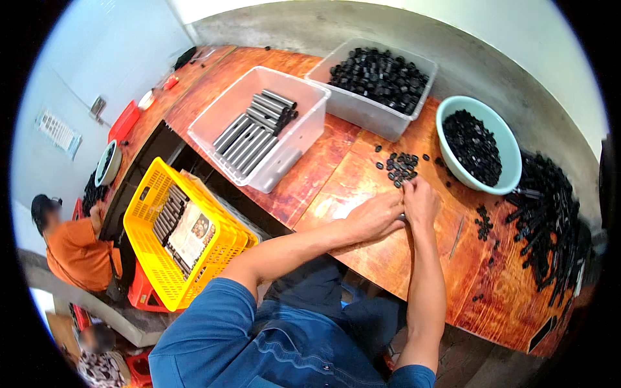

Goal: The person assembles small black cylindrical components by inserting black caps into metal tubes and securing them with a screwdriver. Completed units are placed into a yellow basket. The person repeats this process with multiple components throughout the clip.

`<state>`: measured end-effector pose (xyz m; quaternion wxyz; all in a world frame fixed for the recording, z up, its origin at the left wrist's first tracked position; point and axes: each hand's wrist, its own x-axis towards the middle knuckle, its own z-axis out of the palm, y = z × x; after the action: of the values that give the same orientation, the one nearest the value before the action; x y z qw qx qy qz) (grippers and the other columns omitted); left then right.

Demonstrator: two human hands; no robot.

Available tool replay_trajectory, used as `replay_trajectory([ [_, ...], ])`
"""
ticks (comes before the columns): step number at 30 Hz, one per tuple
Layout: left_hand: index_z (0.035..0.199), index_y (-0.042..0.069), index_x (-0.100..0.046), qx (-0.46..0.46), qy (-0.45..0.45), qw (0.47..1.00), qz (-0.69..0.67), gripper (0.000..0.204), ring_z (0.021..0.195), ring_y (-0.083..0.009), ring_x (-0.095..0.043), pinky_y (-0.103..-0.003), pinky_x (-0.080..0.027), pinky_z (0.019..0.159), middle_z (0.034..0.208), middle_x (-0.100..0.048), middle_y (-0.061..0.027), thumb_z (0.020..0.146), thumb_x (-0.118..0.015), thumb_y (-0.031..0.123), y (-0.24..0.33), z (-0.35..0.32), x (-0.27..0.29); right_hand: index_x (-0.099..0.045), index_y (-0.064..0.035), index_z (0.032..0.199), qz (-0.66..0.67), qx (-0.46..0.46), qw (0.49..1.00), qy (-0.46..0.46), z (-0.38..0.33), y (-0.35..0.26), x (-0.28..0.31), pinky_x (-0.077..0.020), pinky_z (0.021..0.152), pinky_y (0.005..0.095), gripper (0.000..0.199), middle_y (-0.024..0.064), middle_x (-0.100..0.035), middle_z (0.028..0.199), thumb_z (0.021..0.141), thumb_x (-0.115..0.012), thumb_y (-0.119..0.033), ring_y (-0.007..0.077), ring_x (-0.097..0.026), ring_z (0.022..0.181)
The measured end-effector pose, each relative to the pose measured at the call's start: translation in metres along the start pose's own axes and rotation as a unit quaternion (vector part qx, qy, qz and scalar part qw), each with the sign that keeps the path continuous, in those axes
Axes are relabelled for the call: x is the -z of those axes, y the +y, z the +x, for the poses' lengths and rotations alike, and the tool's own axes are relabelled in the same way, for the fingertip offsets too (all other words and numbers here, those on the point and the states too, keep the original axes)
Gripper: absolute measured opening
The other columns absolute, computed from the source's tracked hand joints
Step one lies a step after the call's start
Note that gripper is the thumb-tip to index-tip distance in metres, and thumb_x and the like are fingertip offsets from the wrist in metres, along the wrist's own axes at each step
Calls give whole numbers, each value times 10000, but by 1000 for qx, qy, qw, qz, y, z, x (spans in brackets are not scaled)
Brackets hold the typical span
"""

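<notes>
My left hand is closed around a dark grey tube, mostly hidden, whose end shows between my hands. Close beside it, my right hand has its fingers pressed together at the tube's end; what they pinch is hidden. Just beyond my fingertips lies a loose pile of small black oval parts on the wooden table. Similar grey tubes lie in rows in a clear plastic bin to the left.
Another clear bin holds many black caps. At right stand a pale green basin of black parts and a heap of long black pieces. A yellow crate with tubes is at left; a person in orange sits beyond.
</notes>
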<state>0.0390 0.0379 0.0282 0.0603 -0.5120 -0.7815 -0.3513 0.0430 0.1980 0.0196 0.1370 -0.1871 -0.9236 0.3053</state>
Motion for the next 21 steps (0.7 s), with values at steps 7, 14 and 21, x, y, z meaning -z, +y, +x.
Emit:
replay_trajectory([
  [7,1047,1,-630,-15,1,1000,-11,301,926,-367,-589,-447,-497,825,986,-578,-171,897,-709,249,-15,-4,-8,-688,-30,865,1,5,999,37,-4,-11,1,-491,712,529,266,221,-697,809,921,-644,-286,430,-671,791],
  [14,1065,4,-609,2,-26,1000,-7,309,915,-360,-584,-439,-496,818,1042,-566,-168,890,-713,238,-18,-3,-12,-674,-28,915,-32,14,999,30,-2,-2,-4,-420,785,495,276,206,-698,895,977,-553,-268,414,-639,861],
  [21,1049,5,-605,-12,-5,999,-48,306,924,-367,-584,-451,-492,825,1014,-559,-164,871,-718,227,-18,-3,-8,-625,-33,910,-34,23,998,42,-5,4,-11,-409,802,484,248,188,-679,918,994,-540,-250,396,-616,882],
])
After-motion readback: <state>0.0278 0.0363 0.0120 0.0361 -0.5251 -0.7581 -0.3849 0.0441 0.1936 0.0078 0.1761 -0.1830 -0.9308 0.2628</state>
